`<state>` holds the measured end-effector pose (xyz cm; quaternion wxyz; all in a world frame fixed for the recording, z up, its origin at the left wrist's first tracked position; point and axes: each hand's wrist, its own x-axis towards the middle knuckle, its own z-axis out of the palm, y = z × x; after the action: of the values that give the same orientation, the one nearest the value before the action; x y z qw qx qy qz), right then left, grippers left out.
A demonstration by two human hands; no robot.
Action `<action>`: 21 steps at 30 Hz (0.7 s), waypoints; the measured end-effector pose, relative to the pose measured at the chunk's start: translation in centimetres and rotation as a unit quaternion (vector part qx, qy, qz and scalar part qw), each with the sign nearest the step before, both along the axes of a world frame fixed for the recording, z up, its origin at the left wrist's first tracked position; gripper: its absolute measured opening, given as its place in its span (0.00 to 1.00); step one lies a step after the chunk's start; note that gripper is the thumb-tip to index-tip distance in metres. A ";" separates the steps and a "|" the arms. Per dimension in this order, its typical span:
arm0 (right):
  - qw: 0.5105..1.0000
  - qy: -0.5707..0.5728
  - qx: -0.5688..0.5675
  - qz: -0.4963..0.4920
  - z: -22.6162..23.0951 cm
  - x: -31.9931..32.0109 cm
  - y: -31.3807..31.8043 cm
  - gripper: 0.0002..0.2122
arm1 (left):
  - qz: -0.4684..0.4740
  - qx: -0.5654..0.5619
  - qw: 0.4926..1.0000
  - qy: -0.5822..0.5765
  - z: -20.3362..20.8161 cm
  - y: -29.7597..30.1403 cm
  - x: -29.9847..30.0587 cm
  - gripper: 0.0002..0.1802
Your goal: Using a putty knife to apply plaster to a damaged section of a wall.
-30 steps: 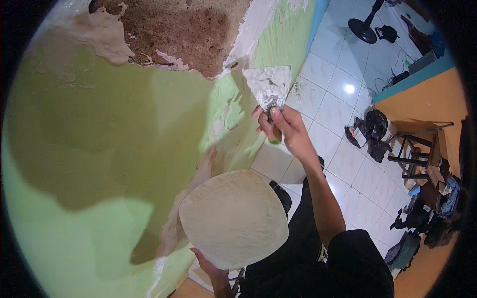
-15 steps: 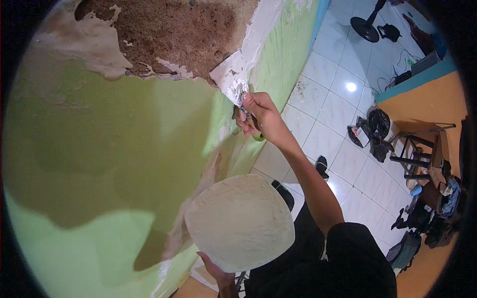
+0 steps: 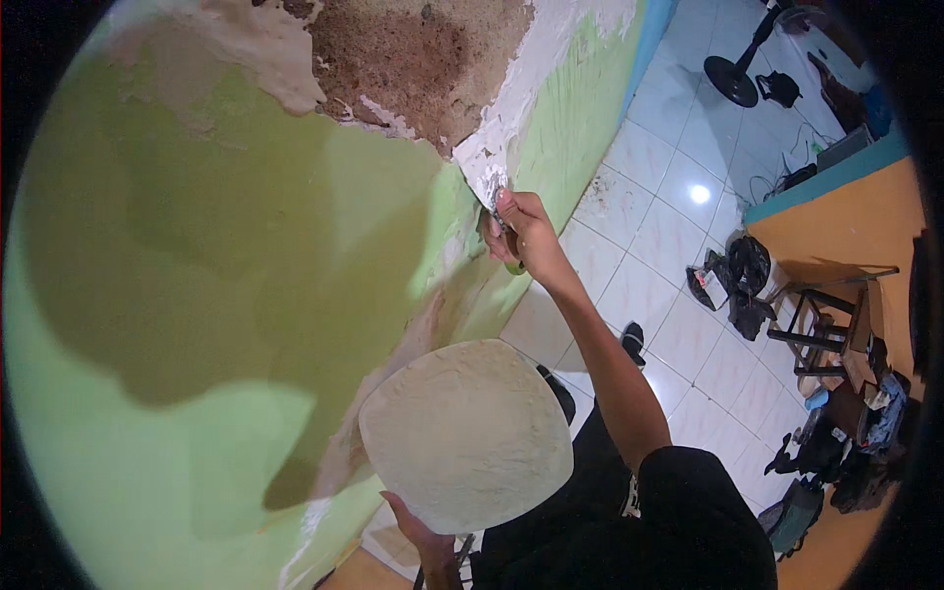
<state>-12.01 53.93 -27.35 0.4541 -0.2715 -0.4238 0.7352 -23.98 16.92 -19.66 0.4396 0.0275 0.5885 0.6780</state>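
Note:
My right hand [image 3: 518, 234] is closed around the handle of a putty knife [image 3: 484, 177], its thumb pressed near the blade. White filler smears the blade, which lies against the green wall [image 3: 285, 256] at the lower corner of a rough brown bare patch [image 3: 418, 74]. A strip of white filler [image 3: 536, 64] runs up from the blade along the patch's right side. Lower down, my left hand [image 3: 421, 531] supports a pale rounded board [image 3: 467, 438] at its near-left edge. Only the thumb side shows; the fingers are hidden underneath. A thin, uneven off-white layer coats the board.
White floor tiles [image 3: 649, 211] spread to the right of the wall. Black plastic bags [image 3: 747, 270] lie there, near a wooden chair [image 3: 826, 329] and a heap of bags and cloth [image 3: 846, 433]. A black fan base [image 3: 731, 81] stands at the far right.
The view has shifted, so the wall patch appears farther right. The putty knife blade has slid slightly off the bare patch at its corner. My left hand keeps its hold on the board.

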 end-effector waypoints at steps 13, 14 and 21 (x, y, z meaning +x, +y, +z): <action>0.984 0.061 -0.022 -0.164 2.5 1.0 -3.7 0.17 | 0.028 0.004 1.000 -0.006 0.9 -4.3 1.8 0.38; 0.979 0.043 -0.014 -0.200 2.8 1.1 -3.2 0.15 | 0.045 0.010 0.998 -0.030 0.9 -4.4 1.9 0.38; 0.970 -0.112 -0.007 -0.214 5.6 -0.1 -6.4 0.17 | 0.029 0.044 0.998 -0.026 2.6 -5.4 3.5 0.38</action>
<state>-12.16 47.51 -21.80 0.5481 -0.4401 -0.3988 0.5889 -20.43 11.54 -17.10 0.4331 0.0118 0.5472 0.7161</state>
